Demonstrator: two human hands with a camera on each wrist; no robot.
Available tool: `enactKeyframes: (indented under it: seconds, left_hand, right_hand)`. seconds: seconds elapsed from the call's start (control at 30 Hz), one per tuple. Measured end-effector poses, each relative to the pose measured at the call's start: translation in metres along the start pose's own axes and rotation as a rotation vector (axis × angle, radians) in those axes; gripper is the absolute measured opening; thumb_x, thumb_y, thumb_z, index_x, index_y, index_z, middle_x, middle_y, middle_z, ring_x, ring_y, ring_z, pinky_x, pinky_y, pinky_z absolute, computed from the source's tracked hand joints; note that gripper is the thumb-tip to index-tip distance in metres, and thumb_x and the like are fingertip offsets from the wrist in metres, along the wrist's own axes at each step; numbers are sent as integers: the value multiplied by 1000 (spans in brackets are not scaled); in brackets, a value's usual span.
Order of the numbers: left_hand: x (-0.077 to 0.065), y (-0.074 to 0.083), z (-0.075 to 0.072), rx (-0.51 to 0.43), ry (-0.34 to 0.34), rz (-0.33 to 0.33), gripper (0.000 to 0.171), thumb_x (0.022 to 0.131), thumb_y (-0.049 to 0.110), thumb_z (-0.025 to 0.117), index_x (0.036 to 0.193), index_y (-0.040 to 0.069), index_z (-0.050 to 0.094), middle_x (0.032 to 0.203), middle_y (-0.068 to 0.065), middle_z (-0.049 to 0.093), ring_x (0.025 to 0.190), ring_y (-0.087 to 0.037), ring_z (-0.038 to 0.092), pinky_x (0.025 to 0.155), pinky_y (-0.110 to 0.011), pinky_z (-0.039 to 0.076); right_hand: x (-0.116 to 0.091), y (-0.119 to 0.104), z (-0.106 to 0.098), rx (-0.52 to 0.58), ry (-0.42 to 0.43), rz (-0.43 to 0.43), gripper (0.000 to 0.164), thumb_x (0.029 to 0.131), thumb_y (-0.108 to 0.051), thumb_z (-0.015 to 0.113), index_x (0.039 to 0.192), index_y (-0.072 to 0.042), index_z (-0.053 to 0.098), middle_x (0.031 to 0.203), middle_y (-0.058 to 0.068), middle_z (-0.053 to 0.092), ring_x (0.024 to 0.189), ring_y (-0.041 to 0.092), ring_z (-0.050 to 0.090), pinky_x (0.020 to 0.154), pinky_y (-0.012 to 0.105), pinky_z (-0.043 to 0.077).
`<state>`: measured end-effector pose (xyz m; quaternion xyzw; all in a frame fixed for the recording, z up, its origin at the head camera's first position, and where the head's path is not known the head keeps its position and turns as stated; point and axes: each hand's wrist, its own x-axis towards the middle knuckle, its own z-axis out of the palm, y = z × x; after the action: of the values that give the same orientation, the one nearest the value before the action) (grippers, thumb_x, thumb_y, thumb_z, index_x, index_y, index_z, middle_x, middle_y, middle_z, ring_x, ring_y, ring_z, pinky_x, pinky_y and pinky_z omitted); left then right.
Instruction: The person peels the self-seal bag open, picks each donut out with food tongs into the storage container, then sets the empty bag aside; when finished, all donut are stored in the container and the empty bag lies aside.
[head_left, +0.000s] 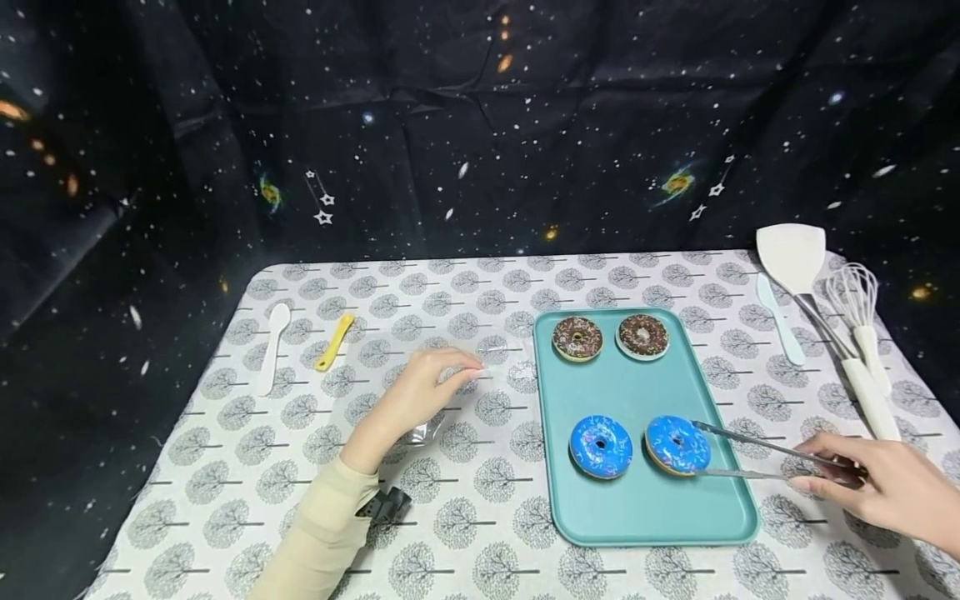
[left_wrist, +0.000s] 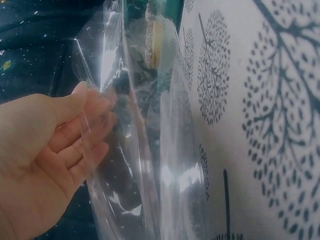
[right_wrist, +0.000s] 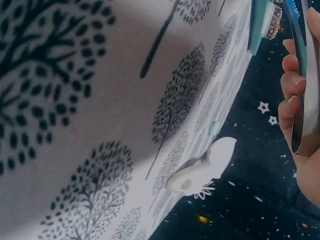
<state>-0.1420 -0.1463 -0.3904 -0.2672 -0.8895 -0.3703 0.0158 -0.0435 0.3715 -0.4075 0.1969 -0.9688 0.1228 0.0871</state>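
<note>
My left hand [head_left: 420, 392] is left of the teal tray [head_left: 618, 525]. Its thumb and fingers pinch the edge of a clear plastic bag [left_wrist: 145, 160], whose see-through film is hard to make out in the head view. In my right hand [head_left: 885, 483] are metal tongs [right_wrist: 312, 75], with the arms spread apart. Their tips meet the right side of a blue-iced donut [head_left: 678, 446] on the tray; whether it is lifted I cannot tell. Another blue donut [head_left: 601, 447] lies beside it. Two chocolate donuts, one left [head_left: 577, 337] and one right [head_left: 642, 336], sit at the tray's far end.
A white spoon [head_left: 273, 346] and a yellow spreader-like utensil [head_left: 334, 342] lie at the left. On the right are a pale green knife [head_left: 782, 325], a white spatula [head_left: 791, 254] and a whisk [head_left: 858, 308]. A dark starry cloth [head_left: 480, 133] hangs behind the table.
</note>
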Motion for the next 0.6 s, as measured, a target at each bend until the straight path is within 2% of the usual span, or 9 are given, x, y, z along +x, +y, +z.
enactKeyframes:
  seconds: [0.3, 0.47, 0.6]
  left_hand:
    - [-1, -2, 0, 10, -19, 0, 19, 91, 18, 61, 103, 6, 69, 108, -4, 68, 105, -18, 62, 99, -34, 46]
    - [-1, -1, -1, 7, -28, -16, 20, 90, 18, 61, 104, 6, 69, 108, -4, 68, 106, -18, 62, 99, -34, 46]
    - [-2, -1, -2, 11, -45, -31, 20, 91, 19, 61, 104, 6, 69, 110, -4, 68, 107, -19, 61, 100, -35, 46]
  right_hand:
    - [4, 8, -1, 56, 20, -94, 42, 52, -24, 89, 87, -26, 65, 61, -25, 35, 50, -8, 27, 43, 12, 21]
    - [6, 16, -8, 105, 2, -40, 43, 53, -24, 89, 89, -21, 67, 61, -22, 38, 50, -6, 29, 43, 14, 21]
    - [14, 23, -12, 90, 64, 26, 42, 55, -23, 89, 91, -16, 67, 61, -18, 39, 50, -4, 31, 42, 15, 23]
